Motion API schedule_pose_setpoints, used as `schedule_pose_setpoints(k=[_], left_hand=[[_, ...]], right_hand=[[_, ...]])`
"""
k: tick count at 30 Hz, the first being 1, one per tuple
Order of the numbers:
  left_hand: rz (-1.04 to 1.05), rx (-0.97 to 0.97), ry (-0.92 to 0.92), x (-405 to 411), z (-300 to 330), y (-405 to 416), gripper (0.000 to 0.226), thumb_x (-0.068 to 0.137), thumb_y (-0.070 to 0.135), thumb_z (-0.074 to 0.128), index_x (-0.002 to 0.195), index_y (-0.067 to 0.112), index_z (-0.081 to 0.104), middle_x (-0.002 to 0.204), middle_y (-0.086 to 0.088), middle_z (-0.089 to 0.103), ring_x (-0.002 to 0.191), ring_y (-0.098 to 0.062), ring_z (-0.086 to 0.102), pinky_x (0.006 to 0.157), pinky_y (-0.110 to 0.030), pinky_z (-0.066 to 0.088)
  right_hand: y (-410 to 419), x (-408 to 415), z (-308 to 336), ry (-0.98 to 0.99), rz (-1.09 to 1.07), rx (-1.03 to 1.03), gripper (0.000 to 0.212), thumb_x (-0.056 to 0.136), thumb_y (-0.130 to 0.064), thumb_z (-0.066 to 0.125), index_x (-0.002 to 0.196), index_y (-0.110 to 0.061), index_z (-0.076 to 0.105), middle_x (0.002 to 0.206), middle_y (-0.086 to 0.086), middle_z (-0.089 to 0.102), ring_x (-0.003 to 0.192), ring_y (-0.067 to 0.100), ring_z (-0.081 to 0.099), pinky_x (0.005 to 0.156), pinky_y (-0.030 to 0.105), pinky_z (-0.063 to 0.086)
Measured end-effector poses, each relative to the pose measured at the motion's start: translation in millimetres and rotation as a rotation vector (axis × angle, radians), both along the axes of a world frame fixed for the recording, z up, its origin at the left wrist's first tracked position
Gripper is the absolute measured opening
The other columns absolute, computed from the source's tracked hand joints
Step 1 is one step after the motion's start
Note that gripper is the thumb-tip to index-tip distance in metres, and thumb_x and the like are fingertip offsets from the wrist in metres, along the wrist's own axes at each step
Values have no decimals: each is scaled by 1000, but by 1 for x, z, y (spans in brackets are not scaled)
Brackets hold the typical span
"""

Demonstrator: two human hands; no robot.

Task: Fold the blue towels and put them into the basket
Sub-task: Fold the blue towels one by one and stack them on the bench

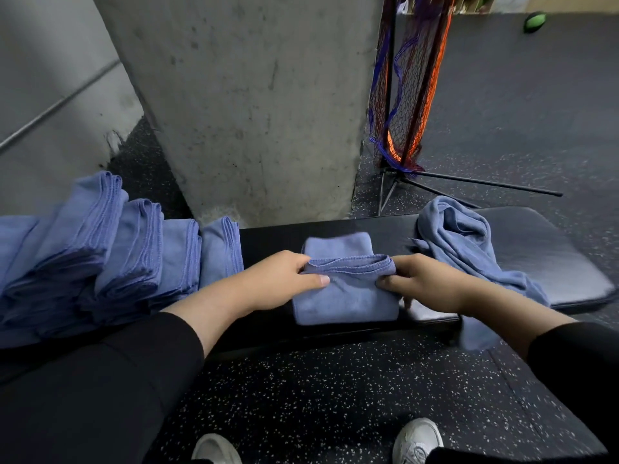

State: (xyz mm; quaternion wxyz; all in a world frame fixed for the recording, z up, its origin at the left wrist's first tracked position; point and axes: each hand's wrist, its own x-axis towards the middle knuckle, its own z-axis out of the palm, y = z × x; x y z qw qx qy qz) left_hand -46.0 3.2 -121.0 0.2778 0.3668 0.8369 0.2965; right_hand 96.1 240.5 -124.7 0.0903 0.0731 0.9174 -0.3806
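Observation:
A blue towel point(346, 296), partly folded, lies on the black padded bench point(536, 249) in front of me. My left hand point(281, 279) pinches its raised folded edge at the left end. My right hand point(422, 283) grips the same edge at the right end. Several folded blue towels point(134, 249) lie in overlapping stacks on the bench to the left. A crumpled, unfolded blue towel point(459, 242) lies to the right, partly hanging off the front edge. No basket is in view.
A grey concrete pillar point(254, 102) stands just behind the bench. A folded net on a black tripod stand point(408, 95) is at the back right. Speckled dark rubber floor point(335, 396) and my white shoes point(417, 440) are below.

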Motion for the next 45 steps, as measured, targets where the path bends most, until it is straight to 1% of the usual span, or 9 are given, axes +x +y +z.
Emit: schedule_pose_setpoints(k=[5,14,22,27,31,33,36,40,45], left_hand=[[129,43,-191,0,3,-5,8,91,28,68,94,24,74,78,17,72,71,2,65,66,-16,45],[313,47,38,-16,-8,28,9,91,18,63,99,15,64,85,2,63,71,-14,53,59,-29,37],[84,-105,716,-14,-25,40,38,101,31,49,138,23,51,132,1,51,122,-24,50,102,-43,39],[-215,-231,666,3,-43,38,51,102,45,42,148,22,42,160,2,30,149,-17,23,121,-43,17],[-272,-384,531,1,-53,31,68,105,55,24,161,23,2,168,6,-11,154,-11,-12,124,-52,0],[-266,-391,500,-4,-55,28,70,104,58,22,161,26,-3,167,9,-16,153,-11,-17,124,-53,-2],[-255,-401,494,-5,-56,23,73,103,59,23,161,25,-5,167,9,-18,152,-10,-19,124,-53,-4],[-233,-356,645,-1,-50,17,63,106,51,29,159,18,20,169,0,1,155,-13,-6,125,-51,0],[-275,-181,718,12,-46,7,58,98,64,39,139,24,53,159,4,37,149,-11,25,121,-41,14]], right_hand=[[-3,-3,0,-2,-88,-22,18,99,-29,58,101,-20,72,88,6,75,71,12,66,70,34,57],[5,-37,-29,14,-294,153,26,96,-39,58,83,-18,66,71,-5,66,74,18,66,73,41,58],[2,-45,-37,236,-320,625,35,89,-51,64,97,-20,52,98,1,60,94,29,59,73,39,46],[-15,-38,-48,503,34,636,41,94,-49,43,120,-24,63,130,-3,61,116,22,59,88,42,49],[-16,-28,-64,6,160,565,102,76,-86,-9,160,-32,11,162,-22,-7,149,-1,-8,124,43,8],[-12,-28,-61,-38,175,564,91,83,-81,-2,160,-32,1,156,-26,-18,145,-6,-18,124,39,1],[-5,-26,-60,29,159,576,70,98,-62,21,160,-29,16,163,-19,-4,148,-4,-6,125,41,10],[9,-10,-59,385,197,581,51,94,-62,42,125,-26,62,139,-11,55,127,15,56,97,43,49],[10,1,-56,202,261,612,86,79,-87,40,140,-27,51,148,-14,42,138,6,37,103,31,34]])
